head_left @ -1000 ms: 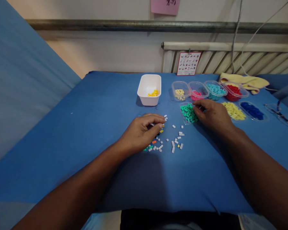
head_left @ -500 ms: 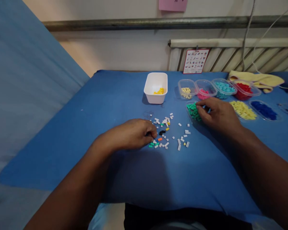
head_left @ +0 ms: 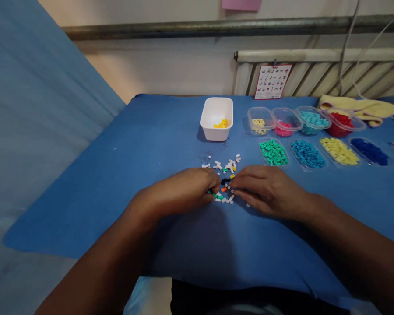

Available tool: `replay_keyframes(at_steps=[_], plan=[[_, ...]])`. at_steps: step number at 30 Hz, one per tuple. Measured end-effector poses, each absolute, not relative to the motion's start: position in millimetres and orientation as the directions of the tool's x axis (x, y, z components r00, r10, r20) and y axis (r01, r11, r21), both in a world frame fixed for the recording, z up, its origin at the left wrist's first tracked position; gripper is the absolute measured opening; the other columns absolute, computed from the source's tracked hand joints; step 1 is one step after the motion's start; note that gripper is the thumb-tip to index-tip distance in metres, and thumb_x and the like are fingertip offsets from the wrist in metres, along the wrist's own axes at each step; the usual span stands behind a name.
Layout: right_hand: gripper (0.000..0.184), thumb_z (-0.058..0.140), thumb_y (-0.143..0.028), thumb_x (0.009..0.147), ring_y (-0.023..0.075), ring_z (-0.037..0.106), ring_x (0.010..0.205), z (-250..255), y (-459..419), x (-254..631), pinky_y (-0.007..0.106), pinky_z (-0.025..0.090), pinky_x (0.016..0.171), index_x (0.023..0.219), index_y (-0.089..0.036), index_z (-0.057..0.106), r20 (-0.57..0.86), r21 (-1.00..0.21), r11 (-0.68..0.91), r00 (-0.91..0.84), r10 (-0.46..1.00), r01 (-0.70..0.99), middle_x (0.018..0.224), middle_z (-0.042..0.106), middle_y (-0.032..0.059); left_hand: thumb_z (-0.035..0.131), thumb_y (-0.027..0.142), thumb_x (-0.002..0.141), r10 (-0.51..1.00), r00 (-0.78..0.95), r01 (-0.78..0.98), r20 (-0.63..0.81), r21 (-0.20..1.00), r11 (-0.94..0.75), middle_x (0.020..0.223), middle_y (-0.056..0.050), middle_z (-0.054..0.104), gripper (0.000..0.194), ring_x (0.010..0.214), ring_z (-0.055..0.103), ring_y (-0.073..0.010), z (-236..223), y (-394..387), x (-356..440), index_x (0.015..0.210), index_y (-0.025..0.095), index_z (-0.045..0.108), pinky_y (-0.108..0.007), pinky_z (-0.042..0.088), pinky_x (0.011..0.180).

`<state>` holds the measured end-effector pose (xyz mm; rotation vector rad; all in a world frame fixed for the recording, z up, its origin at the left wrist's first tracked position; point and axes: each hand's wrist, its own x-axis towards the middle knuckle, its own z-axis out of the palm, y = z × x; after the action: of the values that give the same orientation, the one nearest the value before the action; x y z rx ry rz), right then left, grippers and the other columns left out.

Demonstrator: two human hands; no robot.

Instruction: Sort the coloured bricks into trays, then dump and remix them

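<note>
Right hand [head_left: 265,189] swings off the green bricks [head_left: 273,152] to join left hand [head_left: 192,187] mid-frame, so loose pieces [head_left: 229,166] get two-handed handling, both curled, grips unclear.

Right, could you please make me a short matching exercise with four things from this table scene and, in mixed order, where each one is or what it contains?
Things:
1. White tub
2. Printed card
3. Left hand
4. Right hand

Places or states:
A. At the right side of the cluster of loose pieces
B. In front of the radiator
C. At the left side of the cluster of loose pieces
D. Has yellow pieces inside

Right pairs: 1-D, 2-B, 3-C, 4-A.
</note>
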<state>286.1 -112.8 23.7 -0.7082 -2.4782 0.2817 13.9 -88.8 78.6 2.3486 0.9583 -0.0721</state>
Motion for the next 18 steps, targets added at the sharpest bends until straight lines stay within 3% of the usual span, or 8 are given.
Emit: replay_keyframes(at_steps=[4,8,18], plan=[[0.018,0.062,-0.027,0.114,0.0232,0.078,0.106,18.2,-119.1,272.3,0.040,0.064,0.090,0.121,-0.024,0.078,0.395,-0.344,0.878,-0.796,0.458,0.334,0.121,0.081,0.0093,0.061,0.018,0.101,0.613,0.776,0.585,-0.149,0.533,-0.611,0.105,-0.006,0.074,0.015,0.093,0.069,-0.0219,65.0,-87.0,18.0,0.102,0.020,0.075,-0.033,0.050,0.085],[0.021,0.060,-0.027,0.115,0.0220,0.076,0.097,15.8,-114.3,277.6,0.038,0.062,0.085,0.108,-0.023,0.079,0.384,-0.327,0.874,-0.794,0.471,0.359,0.110,0.081,0.0082,0.058,0.019,0.104,0.604,0.794,0.540,-0.072,0.541,-0.645,0.104,-0.008,0.073,0.017,0.097,0.070,-0.0236,58.1,-85.1,22.9,0.103,0.019,0.075,-0.035,0.053,0.089],[0.027,0.057,-0.031,0.116,0.0194,0.070,0.079,19.4,-111.1,285.9,0.035,0.054,0.073,0.099,-0.020,0.075,0.392,-0.222,0.868,-0.775,0.496,0.444,0.088,0.075,0.0045,0.054,0.016,0.105,0.608,0.792,0.560,-0.059,0.468,-0.684,0.106,-0.008,0.069,0.017,0.096,0.066,-0.0225,57.5,-83.3,28.4,0.105,0.018,0.072,-0.035,0.051,0.089]])
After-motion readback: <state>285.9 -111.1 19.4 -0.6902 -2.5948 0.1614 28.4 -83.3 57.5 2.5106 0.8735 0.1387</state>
